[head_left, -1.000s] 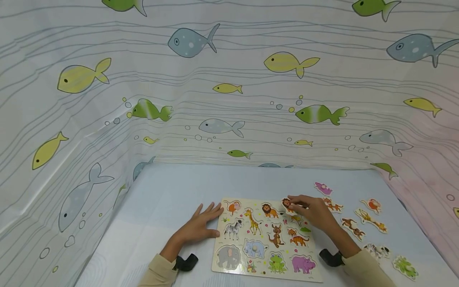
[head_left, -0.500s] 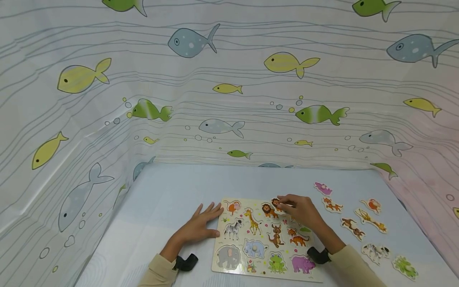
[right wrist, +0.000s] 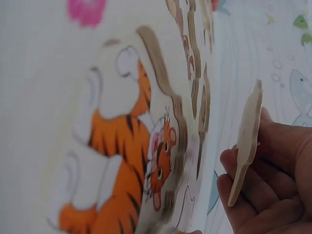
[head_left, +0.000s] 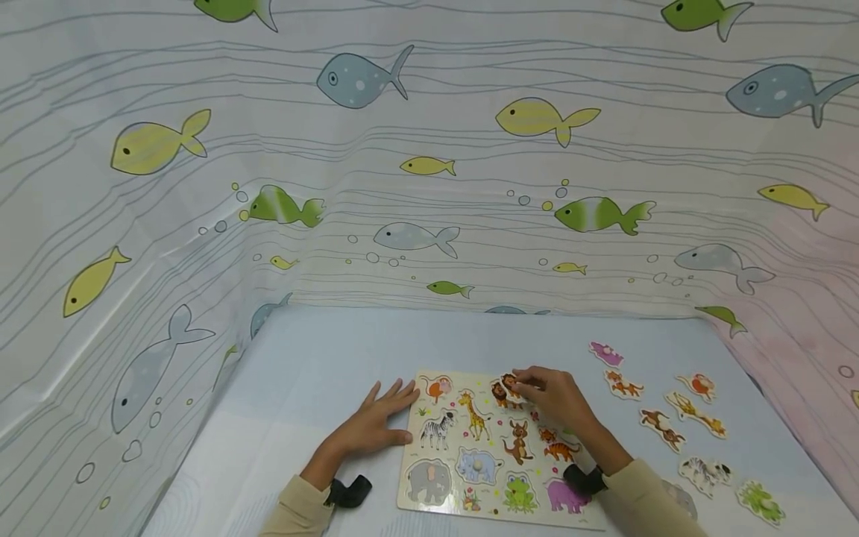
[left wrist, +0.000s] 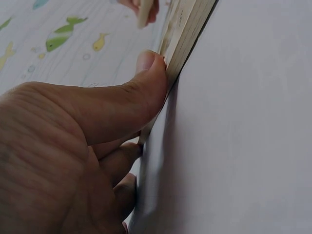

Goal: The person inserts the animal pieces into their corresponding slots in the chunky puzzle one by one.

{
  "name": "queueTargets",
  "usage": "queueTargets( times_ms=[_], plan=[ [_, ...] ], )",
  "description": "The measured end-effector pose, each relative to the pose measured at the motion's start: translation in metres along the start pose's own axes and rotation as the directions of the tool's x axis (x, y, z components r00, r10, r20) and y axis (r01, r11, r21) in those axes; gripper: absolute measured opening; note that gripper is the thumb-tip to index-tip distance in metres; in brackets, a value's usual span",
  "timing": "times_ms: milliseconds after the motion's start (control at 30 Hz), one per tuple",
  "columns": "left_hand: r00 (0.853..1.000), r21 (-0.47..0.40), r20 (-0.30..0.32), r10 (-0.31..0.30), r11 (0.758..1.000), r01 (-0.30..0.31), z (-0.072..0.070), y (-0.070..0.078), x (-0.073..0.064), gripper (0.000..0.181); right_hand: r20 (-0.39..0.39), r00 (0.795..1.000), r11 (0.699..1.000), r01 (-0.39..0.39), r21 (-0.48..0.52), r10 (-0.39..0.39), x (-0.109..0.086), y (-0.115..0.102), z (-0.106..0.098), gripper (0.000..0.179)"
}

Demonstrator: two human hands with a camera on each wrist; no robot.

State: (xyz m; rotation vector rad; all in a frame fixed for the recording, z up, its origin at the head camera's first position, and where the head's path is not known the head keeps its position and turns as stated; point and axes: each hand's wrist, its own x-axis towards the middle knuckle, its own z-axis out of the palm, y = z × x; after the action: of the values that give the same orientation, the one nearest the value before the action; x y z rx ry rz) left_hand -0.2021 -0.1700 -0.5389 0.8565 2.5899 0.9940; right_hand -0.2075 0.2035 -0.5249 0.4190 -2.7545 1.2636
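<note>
A wooden animal puzzle board (head_left: 523,520) lies on the table, with pictured recesses for a zebra, giraffe, kangaroo, frog and others. My left hand (head_left: 372,424) rests at its left edge, fingers extended; in the left wrist view the thumb (left wrist: 151,73) touches the board's side (left wrist: 192,36). My right hand (head_left: 564,406) pinches a lion puzzle piece (head_left: 509,383) by thumb and fingers above the lion picture (head_left: 499,395) at the top of the board. The right wrist view shows this piece (right wrist: 248,139) edge-on, its pale back visible, raised off the board near the tiger picture (right wrist: 119,165).
Loose puzzle pieces lie right of the board: hippo (head_left: 606,353), tiger (head_left: 622,384), monkey (head_left: 698,385), giraffe (head_left: 696,415), kangaroo (head_left: 661,429), zebra (head_left: 705,475) and frog (head_left: 760,501). A grey piece (head_left: 683,498) is partly behind the right sleeve. Fish-patterned cloth (head_left: 416,246) surrounds the table.
My right hand has moved left with the lion piece, from right of the lion picture to over it. A grey piece now shows by the right sleeve. The left hand stays put.
</note>
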Motion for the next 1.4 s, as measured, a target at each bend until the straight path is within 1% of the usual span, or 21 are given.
queueTargets(
  times_ms=[133,233,300,467,533,700,833,1067,1200,1400],
  plan=[
    [1.000,-0.002,0.000,0.010,1.000,-0.010,-0.001,0.000,0.000,0.080,-0.025,0.999,0.999,0.044,-0.006,-0.044,0.000,0.001,0.004,0.009],
    [1.000,-0.006,0.007,0.011,1.000,-0.011,-0.003,0.001,0.000,0.080,-0.030,0.996,0.996,0.086,-0.021,-0.087,-0.002,0.001,0.007,0.009],
    [1.000,-0.009,0.010,0.019,1.000,-0.019,-0.004,0.002,0.001,0.080,-0.032,0.995,0.995,0.095,-0.021,-0.096,-0.003,0.001,0.010,0.010],
    [0.999,-0.004,0.008,0.040,0.999,-0.040,-0.005,0.003,0.002,0.079,-0.067,0.994,0.996,0.090,-0.017,-0.091,-0.004,-0.003,0.012,0.015],
    [0.999,0.001,0.009,0.036,0.999,-0.036,-0.005,0.003,0.003,0.079,-0.077,0.993,0.996,0.084,-0.022,-0.086,-0.004,-0.003,0.013,0.016],
    [1.000,0.003,0.007,0.031,1.000,-0.031,-0.004,0.002,0.003,0.079,-0.071,0.993,0.995,0.091,-0.045,-0.094,-0.003,0.001,0.017,0.014],
    [1.000,0.000,0.010,0.027,1.000,-0.027,-0.003,0.001,0.002,0.079,-0.082,0.992,0.994,0.090,-0.064,-0.095,-0.003,0.002,0.021,0.010],
    [1.000,-0.006,0.010,0.022,1.000,-0.022,-0.002,0.000,0.001,0.079,-0.109,0.987,0.985,0.106,-0.136,-0.121,-0.004,0.002,0.028,0.010],
    [1.000,-0.014,0.011,0.020,1.000,-0.020,-0.002,0.000,0.000,0.079,-0.118,0.986,0.986,0.098,-0.138,-0.114,-0.004,0.001,0.030,0.007],
    [1.000,-0.017,0.006,0.019,1.000,-0.018,-0.002,-0.001,-0.001,0.079,-0.122,0.987,0.988,0.092,-0.123,-0.108,-0.003,0.001,0.033,0.008]
  ],
)
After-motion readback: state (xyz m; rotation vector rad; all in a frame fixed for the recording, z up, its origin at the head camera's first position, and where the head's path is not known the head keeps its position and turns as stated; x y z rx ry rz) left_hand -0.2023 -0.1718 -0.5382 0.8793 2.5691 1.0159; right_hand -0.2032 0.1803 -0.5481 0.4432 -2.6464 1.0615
